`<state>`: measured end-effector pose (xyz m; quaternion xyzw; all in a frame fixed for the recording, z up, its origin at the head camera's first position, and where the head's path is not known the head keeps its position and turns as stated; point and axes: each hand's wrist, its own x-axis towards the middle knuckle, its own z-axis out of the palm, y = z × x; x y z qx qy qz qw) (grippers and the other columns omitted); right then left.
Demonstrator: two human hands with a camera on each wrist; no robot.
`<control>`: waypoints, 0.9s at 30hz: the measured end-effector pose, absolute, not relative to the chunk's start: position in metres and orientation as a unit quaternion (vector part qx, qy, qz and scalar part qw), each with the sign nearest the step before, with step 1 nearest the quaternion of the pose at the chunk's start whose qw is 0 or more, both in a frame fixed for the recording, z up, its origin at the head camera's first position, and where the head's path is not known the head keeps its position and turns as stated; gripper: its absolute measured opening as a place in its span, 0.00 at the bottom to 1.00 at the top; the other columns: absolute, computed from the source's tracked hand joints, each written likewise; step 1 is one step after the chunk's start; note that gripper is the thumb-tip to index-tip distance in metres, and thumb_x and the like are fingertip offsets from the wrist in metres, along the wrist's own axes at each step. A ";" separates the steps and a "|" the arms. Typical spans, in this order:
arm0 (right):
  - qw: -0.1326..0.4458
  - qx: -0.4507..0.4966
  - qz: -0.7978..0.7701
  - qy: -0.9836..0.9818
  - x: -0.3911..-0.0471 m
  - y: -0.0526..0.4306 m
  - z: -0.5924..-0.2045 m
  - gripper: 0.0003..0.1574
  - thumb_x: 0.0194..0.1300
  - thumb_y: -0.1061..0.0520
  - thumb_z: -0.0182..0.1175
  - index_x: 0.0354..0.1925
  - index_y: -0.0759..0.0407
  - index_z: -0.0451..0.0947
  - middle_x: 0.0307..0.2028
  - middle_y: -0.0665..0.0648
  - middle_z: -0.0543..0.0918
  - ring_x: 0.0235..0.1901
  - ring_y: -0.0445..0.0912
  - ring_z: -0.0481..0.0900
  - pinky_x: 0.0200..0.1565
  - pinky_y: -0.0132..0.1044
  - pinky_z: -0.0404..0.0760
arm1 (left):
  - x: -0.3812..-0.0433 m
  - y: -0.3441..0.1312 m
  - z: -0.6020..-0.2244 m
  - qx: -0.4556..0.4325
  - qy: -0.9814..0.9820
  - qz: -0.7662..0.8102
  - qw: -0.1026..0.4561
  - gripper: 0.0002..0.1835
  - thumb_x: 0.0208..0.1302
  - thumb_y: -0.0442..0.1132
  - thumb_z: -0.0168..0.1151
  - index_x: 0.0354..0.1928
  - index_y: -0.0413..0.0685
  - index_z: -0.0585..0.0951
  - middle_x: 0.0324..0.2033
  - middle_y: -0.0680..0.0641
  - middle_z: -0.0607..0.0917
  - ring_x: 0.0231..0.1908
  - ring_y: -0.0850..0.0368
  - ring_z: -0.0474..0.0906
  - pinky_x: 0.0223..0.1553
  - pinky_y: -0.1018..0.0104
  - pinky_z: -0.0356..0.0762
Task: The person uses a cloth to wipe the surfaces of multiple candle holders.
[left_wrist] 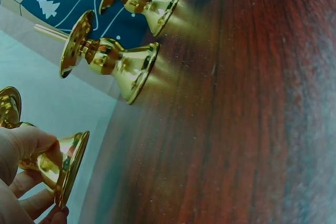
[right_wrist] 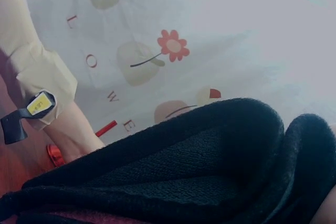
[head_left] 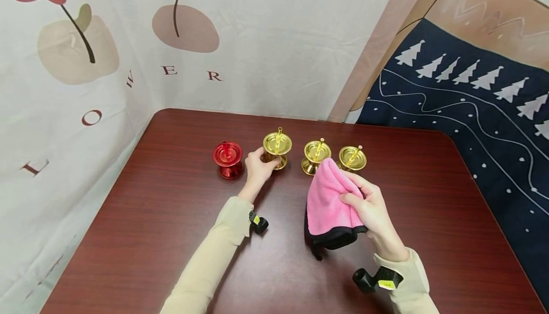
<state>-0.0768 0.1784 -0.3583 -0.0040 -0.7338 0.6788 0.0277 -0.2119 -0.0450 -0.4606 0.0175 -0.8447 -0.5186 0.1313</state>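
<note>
In the head view my left hand point(head_left: 259, 166) grips a gold candlestick point(head_left: 278, 143) by its stem, below the dish. The left wrist view shows the thumb and fingers point(left_wrist: 32, 139) around its flared base. My right hand point(head_left: 372, 205) pinches a pink cloth point(head_left: 332, 199) with a black edge, which hangs down over the table. Beyond the cloth stand two more gold candlesticks, a nearer one point(head_left: 317, 152) and one at the right point(head_left: 352, 157), its lower part hidden. A red candlestick point(head_left: 228, 159) stands just left of my left hand. Dark folds of the cloth point(right_wrist: 173, 166) fill the lower right wrist view.
All this is at the far side of a reddish-brown wooden table point(head_left: 141, 238). Behind it hangs a white curtain point(head_left: 274, 66) with flowers and letters; a navy cloth point(head_left: 450, 114) with white trees hangs at the right. Each wrist wears a small black camera point(head_left: 259, 223).
</note>
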 end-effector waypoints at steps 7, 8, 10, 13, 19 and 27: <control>0.025 -0.003 0.686 -0.728 -0.077 0.178 -0.359 0.30 0.52 0.75 0.57 0.46 0.47 0.82 0.41 0.41 0.82 0.38 0.39 0.78 0.39 0.28 0.77 | -0.213 -0.044 -0.464 0.017 -0.850 -0.512 0.124 0.14 0.43 0.35 0.72 0.35 0.39 0.84 0.29 0.41 0.86 0.35 0.42 0.78 0.42 0.51 0.71; 0.024 -0.003 0.686 -0.727 -0.077 0.178 -0.359 0.30 0.52 0.75 0.57 0.46 0.46 0.82 0.41 0.41 0.82 0.38 0.40 0.78 0.39 0.28 0.77 | -0.214 -0.043 -0.465 0.017 -0.851 -0.511 0.122 0.14 0.43 0.35 0.72 0.35 0.39 0.84 0.29 0.41 0.86 0.35 0.42 0.78 0.43 0.51 0.71; 0.022 -0.004 0.686 -0.727 -0.077 0.179 -0.360 0.30 0.53 0.75 0.57 0.46 0.46 0.82 0.41 0.41 0.82 0.38 0.40 0.78 0.39 0.28 0.77 | -0.214 -0.043 -0.466 0.019 -0.853 -0.508 0.117 0.14 0.43 0.35 0.72 0.35 0.39 0.84 0.29 0.41 0.86 0.36 0.41 0.78 0.43 0.51 0.71; 0.019 -0.007 0.684 -0.729 -0.077 0.179 -0.360 0.30 0.53 0.74 0.57 0.46 0.46 0.82 0.41 0.41 0.82 0.38 0.40 0.78 0.39 0.28 0.77 | -0.215 -0.042 -0.468 0.023 -0.856 -0.505 0.111 0.14 0.43 0.35 0.73 0.35 0.38 0.83 0.29 0.41 0.86 0.37 0.41 0.78 0.44 0.51 0.70; 0.016 -0.013 0.680 -0.733 -0.078 0.179 -0.360 0.28 0.53 0.74 0.57 0.48 0.49 0.81 0.41 0.40 0.82 0.38 0.40 0.77 0.40 0.28 0.77 | -0.215 -0.041 -0.469 0.029 -0.856 -0.506 0.101 0.16 0.43 0.34 0.73 0.37 0.38 0.83 0.33 0.41 0.86 0.40 0.40 0.77 0.47 0.51 0.69; 0.014 -0.012 0.682 -0.731 -0.078 0.179 -0.359 0.29 0.52 0.74 0.57 0.47 0.48 0.81 0.41 0.41 0.82 0.38 0.40 0.77 0.39 0.29 0.77 | -0.216 -0.042 -0.474 0.025 -0.862 -0.497 0.098 0.16 0.42 0.34 0.73 0.37 0.39 0.84 0.36 0.41 0.86 0.42 0.42 0.78 0.49 0.51 0.68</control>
